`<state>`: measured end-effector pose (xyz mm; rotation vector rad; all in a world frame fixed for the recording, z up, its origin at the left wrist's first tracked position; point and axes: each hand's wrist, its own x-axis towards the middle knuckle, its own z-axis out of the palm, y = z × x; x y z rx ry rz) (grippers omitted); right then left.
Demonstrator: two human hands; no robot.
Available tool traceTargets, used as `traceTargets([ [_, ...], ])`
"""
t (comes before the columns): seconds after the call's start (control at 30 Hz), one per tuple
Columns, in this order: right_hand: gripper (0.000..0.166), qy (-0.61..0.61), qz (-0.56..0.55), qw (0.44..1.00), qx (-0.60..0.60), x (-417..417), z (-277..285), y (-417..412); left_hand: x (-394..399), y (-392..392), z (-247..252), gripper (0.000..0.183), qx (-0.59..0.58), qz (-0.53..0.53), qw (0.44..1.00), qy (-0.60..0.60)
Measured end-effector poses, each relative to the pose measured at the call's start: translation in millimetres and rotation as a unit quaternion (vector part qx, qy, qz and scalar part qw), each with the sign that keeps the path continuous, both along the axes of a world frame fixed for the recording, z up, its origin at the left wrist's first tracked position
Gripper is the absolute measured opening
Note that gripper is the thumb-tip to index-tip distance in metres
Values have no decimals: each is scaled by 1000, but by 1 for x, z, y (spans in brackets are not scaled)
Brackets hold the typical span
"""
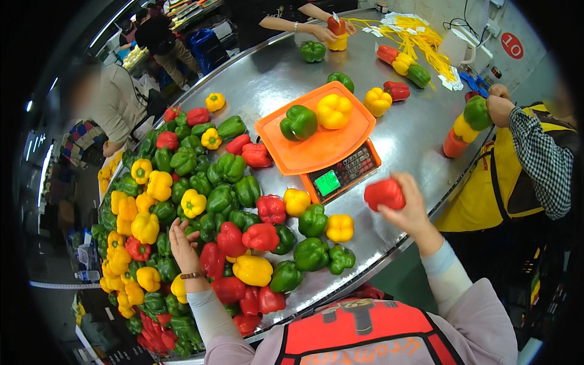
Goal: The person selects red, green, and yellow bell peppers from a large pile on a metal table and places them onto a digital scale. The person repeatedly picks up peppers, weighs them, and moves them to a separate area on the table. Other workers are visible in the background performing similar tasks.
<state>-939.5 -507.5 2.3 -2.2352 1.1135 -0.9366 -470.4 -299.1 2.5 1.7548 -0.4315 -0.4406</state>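
A red bell pepper (pixel 384 195) is gripped in my right hand (pixel 408 207), held over the steel table just right of the digital scale. My left hand (pixel 185 246) rests among the heap of bell peppers, beside a green pepper (pixel 166 267), fingers apart; nothing is visible in it. The scale's orange tray (pixel 285 157) carries a green bell pepper (pixel 299 122) and a yellow bell pepper (pixel 334 112). Below the tray, its display (pixel 327 183) glows green. Several loose peppers, including a yellow one (pixel 340 228), lie between the heap and my right arm.
Across the steel table (pixel 255 77), a co-worker's hands (pixel 326 34) hold stacked peppers. At right, another person in a yellow vest holds a three-pepper stack (pixel 465 127). A bundled three-pepper stack (pixel 404 66), yellow ties (pixel 422 39) and a white jug (pixel 456 47) occupy the far corner.
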Motion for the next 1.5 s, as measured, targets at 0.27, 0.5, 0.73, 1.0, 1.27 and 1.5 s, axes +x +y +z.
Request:
traceTargets([
  [0.27, 74, 68, 20, 992, -100, 121, 34, -98, -39, -11, 3, 40, -54, -106, 993, -13],
  [0.5, 70, -104, -30, 992, -61, 82, 16, -78, -33, 26, -2, 43, -61, -64, 996, -29],
  [0.73, 53, -87, -133, 969, 189, -11, -88, -21, -27, 57, -15, 47, -29, -5, 1000, -10],
  [1.0, 54, -147, -34, 977, 149, 52, -22, -66, -34, 64, -20, 50, -73, -3, 997, -16],
  [1.27, 68, -56, 14, 991, -118, 131, 6, -116, -36, 118, -21, 39, -42, 109, 992, -49],
  [1.5, 78, -112, -6, 993, -27, 126, -14, -108, -91, 53, -18, 48, 114, 12, 938, -326],
])
